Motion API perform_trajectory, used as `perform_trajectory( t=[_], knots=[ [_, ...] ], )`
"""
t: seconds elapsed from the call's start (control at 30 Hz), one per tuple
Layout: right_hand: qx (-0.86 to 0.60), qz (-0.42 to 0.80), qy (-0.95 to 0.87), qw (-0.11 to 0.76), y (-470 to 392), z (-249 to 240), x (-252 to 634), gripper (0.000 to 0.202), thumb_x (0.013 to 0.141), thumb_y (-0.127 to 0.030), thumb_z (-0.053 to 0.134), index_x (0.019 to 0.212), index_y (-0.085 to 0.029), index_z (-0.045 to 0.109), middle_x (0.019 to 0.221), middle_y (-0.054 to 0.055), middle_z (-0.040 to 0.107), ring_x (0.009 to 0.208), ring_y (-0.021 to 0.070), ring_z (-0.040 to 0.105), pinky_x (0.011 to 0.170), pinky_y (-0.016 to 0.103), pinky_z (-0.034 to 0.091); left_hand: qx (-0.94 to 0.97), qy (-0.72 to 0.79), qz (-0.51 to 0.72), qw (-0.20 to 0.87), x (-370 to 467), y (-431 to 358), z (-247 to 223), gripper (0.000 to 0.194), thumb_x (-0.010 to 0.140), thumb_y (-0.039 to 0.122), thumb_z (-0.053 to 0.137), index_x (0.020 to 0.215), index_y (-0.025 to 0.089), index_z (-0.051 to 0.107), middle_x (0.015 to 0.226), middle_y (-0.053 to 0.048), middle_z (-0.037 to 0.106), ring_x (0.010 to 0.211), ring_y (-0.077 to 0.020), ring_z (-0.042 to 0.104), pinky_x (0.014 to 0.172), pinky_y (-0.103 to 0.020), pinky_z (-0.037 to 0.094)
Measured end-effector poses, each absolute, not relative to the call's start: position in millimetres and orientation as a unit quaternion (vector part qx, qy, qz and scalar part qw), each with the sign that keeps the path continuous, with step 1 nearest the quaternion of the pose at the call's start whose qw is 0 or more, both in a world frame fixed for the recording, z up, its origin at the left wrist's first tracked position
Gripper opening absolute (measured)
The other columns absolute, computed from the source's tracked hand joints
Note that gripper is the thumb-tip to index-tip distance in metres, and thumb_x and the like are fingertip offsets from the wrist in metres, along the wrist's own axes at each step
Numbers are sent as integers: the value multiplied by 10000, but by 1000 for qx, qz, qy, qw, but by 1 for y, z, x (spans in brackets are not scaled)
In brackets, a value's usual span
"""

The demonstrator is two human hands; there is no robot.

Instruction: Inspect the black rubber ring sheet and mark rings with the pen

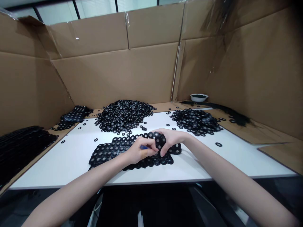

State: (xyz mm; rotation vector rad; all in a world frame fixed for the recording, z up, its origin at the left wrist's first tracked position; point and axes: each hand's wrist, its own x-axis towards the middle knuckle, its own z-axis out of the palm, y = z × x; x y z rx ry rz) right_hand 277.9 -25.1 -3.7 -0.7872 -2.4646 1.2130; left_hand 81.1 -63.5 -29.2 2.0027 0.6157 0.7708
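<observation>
Sheet of black rings (106, 152) lies by the near edge of the white board (66, 164); the left hand (142, 150), curled over it, clamps a blue tool (143, 147) in its fingers; the right hand (172, 138) arches across, thumb spread from fingers, whether pinching I cannot tell.

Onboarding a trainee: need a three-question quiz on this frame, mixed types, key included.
1. True or false: the left hand holds a blue item at the ring mat.
2. Where is the white bowl? A) near left corner B) far right C) front middle
3. Fill in: the larger ring pile lies to the ___ of the smaller ring pile.

Key: 1 true; 2 B; 3 left
</observation>
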Motion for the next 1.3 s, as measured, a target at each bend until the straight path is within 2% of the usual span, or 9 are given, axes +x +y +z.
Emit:
perform_trajectory(
  t=[0.43, 0.63, 0.73, 0.97, 1.17, 1.3],
  knots=[
    [-295, 420, -846, 144, -26, -3, 278, 617, 414, -319, 823, 959, -164, 577, 966, -2, 598, 891, 188, 558, 805, 258, 437, 801, 244, 286, 466, 82, -64, -28, 106, 727, 181, 563, 655, 107, 586, 555, 28, 474, 520, -60, 371, 511, -175, 309],
    [-309, 422, -841, 139, -26, -3, 277, 664, 417, -330, 820, 1013, -178, 569, 1019, 10, 590, 926, 205, 554, 819, 270, 437, 799, 246, 287, 467, 82, -64, -25, 96, 717, 177, 569, 657, 109, 600, 581, 17, 516, 544, -70, 413, 528, -179, 330],
    [-304, 421, -844, 135, -25, -3, 277, 650, 417, -342, 816, 996, -176, 572, 965, 3, 598, 909, 207, 554, 810, 276, 437, 795, 241, 292, 473, 82, -63, -26, 88, 708, 170, 579, 648, 109, 600, 575, 19, 519, 541, -67, 416, 525, -177, 334],
    [-319, 429, -835, 129, -26, -2, 279, 577, 431, -343, 812, 924, -163, 575, 906, -2, 605, 842, 188, 561, 763, 265, 440, 709, 288, 310, 565, 83, -54, -31, 135, 626, 204, 671, 619, 105, 579, 524, 18, 545, 436, -69, 463, 398, -172, 317],
    [-321, 413, -844, 116, -22, -3, 285, 741, 451, -357, 806, 1128, -198, 548, 1093, 15, 583, 1036, 232, 514, 903, 290, 395, 645, 312, 407, 566, 79, -44, -29, 119, 598, 152, 649, 582, 107, 540, 475, 25, 550, 380, -56, 447, 344, -153, 256],
    [-348, 363, -858, 108, -17, -6, 292, 804, 455, -400, 802, 1184, -218, 515, 1150, 34, 548, 1080, 252, 478, 915, 303, 378, 650, 321, 431, 536, 78, -42, -30, 141, 603, 184, 663, 597, 110, 542, 479, 28, 543, 381, -50, 422, 342, -157, 248]
  ],
)
